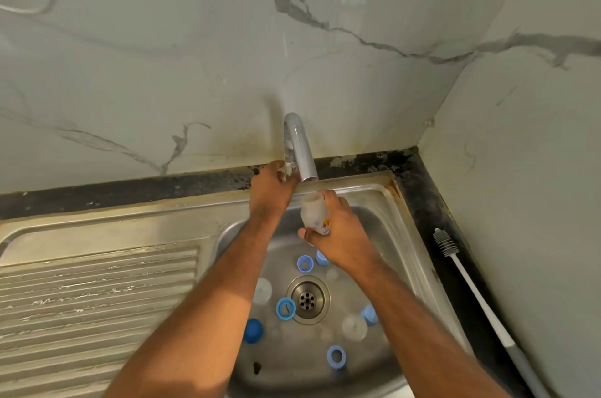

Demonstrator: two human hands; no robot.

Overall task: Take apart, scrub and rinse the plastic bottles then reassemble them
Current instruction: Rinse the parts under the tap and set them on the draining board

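Observation:
My right hand (341, 235) grips a cloudy plastic bottle body (313, 210) and holds its open mouth just under the chrome tap spout (300, 153). My left hand (271, 191) reaches to the base of the tap, fingers curled round the tap handle (287, 166), which is mostly hidden. In the steel sink basin (383, 222) lie loose parts around the drain (308, 299): blue screw rings (285, 308) (305, 264) (336, 356), a dark blue cap (252, 330), and clear teats or caps (262, 290) (354, 327).
A ribbed steel draining board (97, 300) lies left of the basin. A long white bottle brush (468, 287) rests on the dark counter strip right of the sink, against the marble wall (520, 202). Marble backsplash stands close behind the tap.

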